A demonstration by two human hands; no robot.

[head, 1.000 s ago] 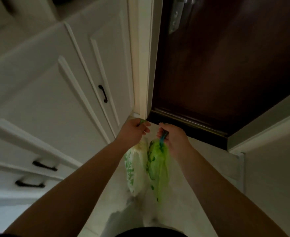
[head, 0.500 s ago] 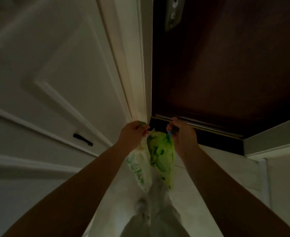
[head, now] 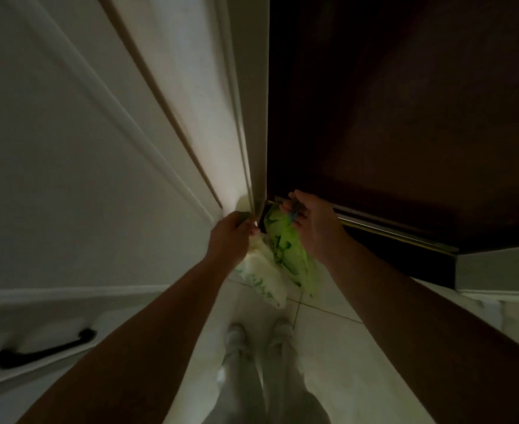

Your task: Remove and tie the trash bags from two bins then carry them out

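Dim entryway, view straight down past both forearms.

Left hand point(head: 232, 234), centre of frame: fingers curled tight round the gathered neck of the white bag point(head: 264, 278), which has a green print. Right hand point(head: 313, 223), just to its right and slightly higher: thumb and fingers pinch the neck of the green bag point(head: 288, 252), with a bluish bit at the pinch, perhaps a tie. The hands are near each other but not touching.

Both bags hang below the hands. Their long axes run down and toward the lower right of the frame, side by side and seemingly touching along their length. Their bottoms are clear of the tiled floor point(head: 322, 304), above the pale shoes point(head: 236, 338).

Key relation: the dark door point(head: 405, 117) fills the upper right, directly ahead of the hands. Its lower edge with the metal strip point(head: 389, 229) runs just beyond the right knuckles. The right hand is the nearer one to the door. The left hand sits at the foot of the white door frame point(head: 246, 117), where frame meets door.

Judgement: carrying out is the step in hand. With each hand loaded, one hand would likely need to take both necks to free the other for the door.

Hard to make out:
- Door handle or lock is not in view, cut off above the top of the frame.
- Cannot tell whether the door is latched or ajar.
- Knots are hidden inside the fists, so whether the bags are tied cannot be confirmed.
- Bag contents are unreadable in this light.
- White cabinet with black pull point(head: 44, 350) at lower left is blurred.
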